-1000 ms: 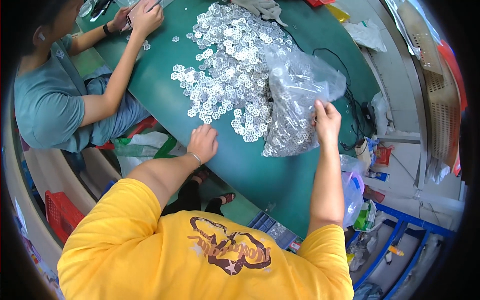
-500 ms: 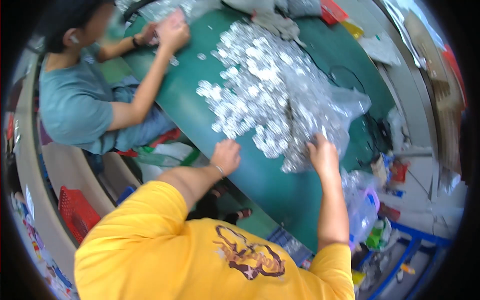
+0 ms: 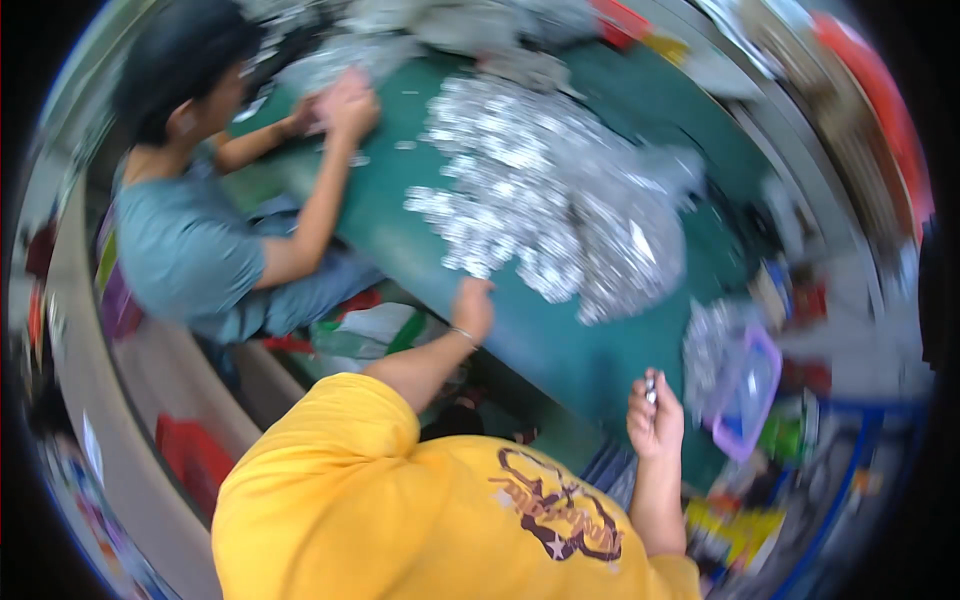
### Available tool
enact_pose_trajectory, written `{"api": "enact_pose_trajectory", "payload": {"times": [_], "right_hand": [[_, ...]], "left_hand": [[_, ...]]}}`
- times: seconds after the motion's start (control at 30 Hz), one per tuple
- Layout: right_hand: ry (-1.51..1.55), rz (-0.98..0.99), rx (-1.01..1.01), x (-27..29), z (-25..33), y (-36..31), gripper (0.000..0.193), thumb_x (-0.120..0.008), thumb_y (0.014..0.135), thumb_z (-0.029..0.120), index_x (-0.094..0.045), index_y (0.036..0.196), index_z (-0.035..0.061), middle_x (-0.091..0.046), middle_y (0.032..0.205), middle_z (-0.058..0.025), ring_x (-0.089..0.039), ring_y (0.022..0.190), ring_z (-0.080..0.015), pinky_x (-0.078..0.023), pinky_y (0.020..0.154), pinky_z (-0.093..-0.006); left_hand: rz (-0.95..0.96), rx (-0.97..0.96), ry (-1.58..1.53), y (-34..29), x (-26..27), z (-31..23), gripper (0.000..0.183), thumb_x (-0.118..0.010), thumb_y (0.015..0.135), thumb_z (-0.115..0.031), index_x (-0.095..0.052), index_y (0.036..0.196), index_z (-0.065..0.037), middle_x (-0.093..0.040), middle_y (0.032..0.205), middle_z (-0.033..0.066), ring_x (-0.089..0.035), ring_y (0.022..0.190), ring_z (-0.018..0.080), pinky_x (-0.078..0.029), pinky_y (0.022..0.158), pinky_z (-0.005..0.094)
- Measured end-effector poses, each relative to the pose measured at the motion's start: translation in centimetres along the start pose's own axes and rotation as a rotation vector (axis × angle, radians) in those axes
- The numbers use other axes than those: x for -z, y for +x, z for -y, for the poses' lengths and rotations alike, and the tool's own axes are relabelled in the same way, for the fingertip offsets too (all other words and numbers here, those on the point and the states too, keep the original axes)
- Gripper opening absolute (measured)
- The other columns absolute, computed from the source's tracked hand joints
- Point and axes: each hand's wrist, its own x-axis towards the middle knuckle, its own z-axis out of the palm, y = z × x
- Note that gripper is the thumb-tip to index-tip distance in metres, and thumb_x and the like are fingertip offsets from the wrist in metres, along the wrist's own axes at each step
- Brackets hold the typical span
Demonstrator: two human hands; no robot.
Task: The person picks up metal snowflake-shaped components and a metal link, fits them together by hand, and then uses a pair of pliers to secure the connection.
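Note:
A large heap of small, shiny clear-and-silver pieces (image 3: 500,170) lies on the green table (image 3: 545,345). Its right part sits in or under a clear plastic bag (image 3: 640,235). At the heap's near edge is my left hand (image 3: 473,310), its fingers curled in; whatever they hold is hidden and blurred. My right hand (image 3: 656,420) is raised over the table's near right part, palm turned up. Its closed fingers grip a small shiny silvery piece (image 3: 651,388), too small and blurred to name more exactly.
At the far left a seated person (image 3: 190,220) holds a pinkish item (image 3: 347,95) over the table. A grey cloth (image 3: 525,68) lies behind the heap. Right of the table are a purple-rimmed basket (image 3: 748,395) and clear plastic wrap (image 3: 705,340). A red crate (image 3: 190,460) stands at left.
My right hand has drawn back from the bag's near edge toward me, now with a silvery piece in its fingers. My left hand stays by the heap's edge. The whole view has shifted somewhat.

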Motion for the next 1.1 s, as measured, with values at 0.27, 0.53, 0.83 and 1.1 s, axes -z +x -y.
{"api": "enact_pose_trajectory", "payload": {"times": [0.27, 0.53, 0.83, 1.1], "right_hand": [[0.537, 0.259, 0.434, 2.2, 0.5, -10.3, 0.049, -0.037, 0.093, 0.038, -0.043, 0.116, -0.0051, -0.040, 0.124, -0.0288, -0.045, 0.113, -0.0366, -0.043, 0.092, -0.0439], [0.624, 0.181, 0.918, 7.1, -2.1, -21.4, 0.066, -0.032, 0.091, 0.048, -0.030, 0.126, -0.0082, -0.029, 0.135, -0.0261, -0.030, 0.126, -0.0362, -0.032, 0.102, -0.0425], [0.224, -0.472, 1.169, 16.0, -7.0, -33.6, 0.015, -0.051, 0.089, 0.018, -0.056, 0.087, 0.0041, -0.045, 0.061, -0.0019, -0.038, 0.047, -0.0068, -0.025, 0.037, -0.0180], [-0.932, -1.169, 1.192, 19.9, -5.5, -39.1, 0.021, -0.059, 0.078, 0.002, -0.060, 0.098, 0.0013, -0.063, 0.088, -0.0126, -0.061, 0.077, -0.0220, -0.047, 0.069, -0.0289]], "left_hand": [[0.662, 1.311, -1.332, -3.6, 1.6, -9.5, 0.014, -0.049, 0.082, -0.006, -0.051, 0.096, -0.005, -0.054, 0.079, 0.0066, -0.049, 0.062, 0.0153, -0.043, 0.056, 0.0297], [1.593, 1.522, -1.364, -10.1, -2.1, -26.2, 0.036, -0.046, 0.090, -0.021, -0.045, 0.119, 0.001, -0.043, 0.126, 0.0217, -0.049, 0.108, 0.0316, -0.043, 0.089, 0.0393], [2.313, 1.311, -1.052, -23.9, -3.5, -42.2, 0.073, -0.034, 0.087, -0.054, -0.027, 0.134, 0.002, -0.024, 0.140, 0.0208, -0.024, 0.130, 0.0317, -0.024, 0.104, 0.0435], [2.632, 1.366, -0.727, -36.7, -5.9, -47.7, 0.080, -0.030, 0.085, -0.062, -0.028, 0.133, 0.002, -0.030, 0.138, 0.0173, -0.047, 0.108, 0.0250, -0.027, 0.102, 0.0421]]}}
